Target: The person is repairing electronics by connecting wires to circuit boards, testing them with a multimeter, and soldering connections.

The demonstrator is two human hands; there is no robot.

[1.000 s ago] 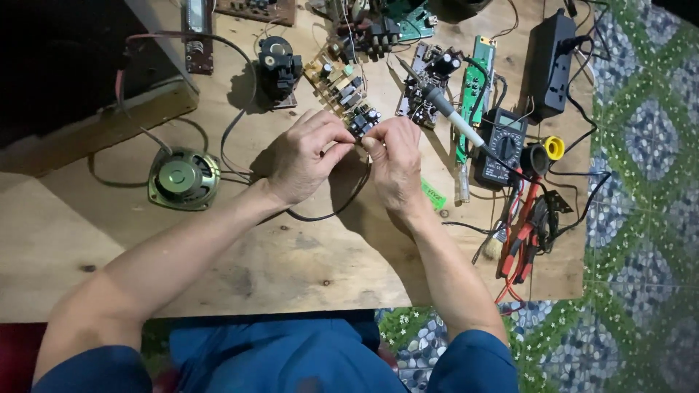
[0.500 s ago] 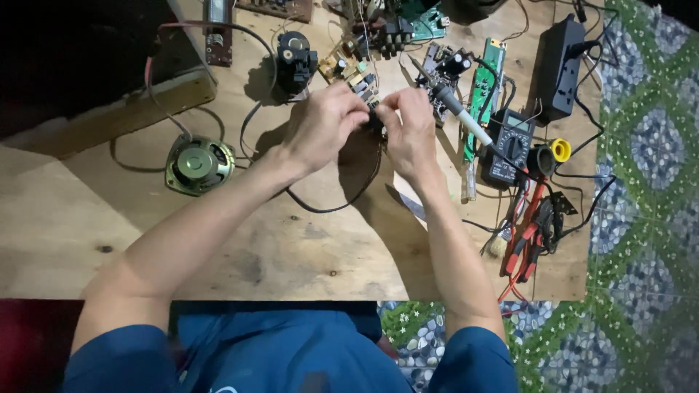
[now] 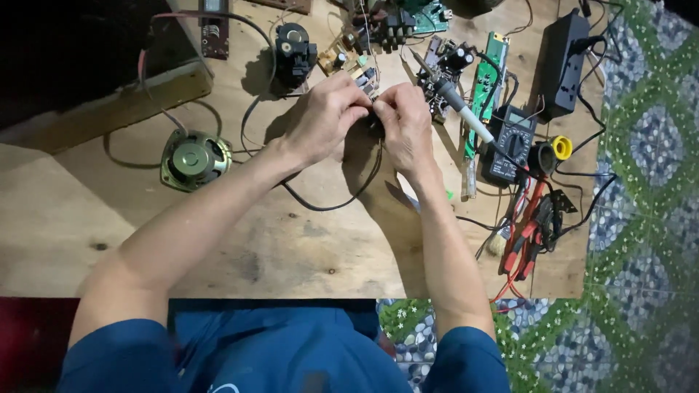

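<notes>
My left hand (image 3: 324, 116) and my right hand (image 3: 404, 124) meet fingertip to fingertip over the wooden board (image 3: 291, 240). Between the fingers both pinch a small dark part joined to a black wire (image 3: 328, 204); the fingers hide most of it. The wire loops down below my hands and runs back toward the left. Just beyond my fingertips lies a small circuit board (image 3: 357, 69) with yellow and dark components. A soldering iron (image 3: 448, 98) with a grey and white handle rests just right of my right hand.
A round speaker (image 3: 193, 156) sits at the left. A black transformer-like block (image 3: 291, 51) stands at the top. To the right lie a green circuit strip (image 3: 484, 84), a multimeter (image 3: 513, 142), a black power strip (image 3: 564, 58), a yellow-capped roll (image 3: 561, 148), red-handled pliers (image 3: 524, 233).
Both hands have risen in the view, toward the far side of the board, keeping their pinch on the small part. The view has also shifted, so the board's items sit lower and more to the right.
</notes>
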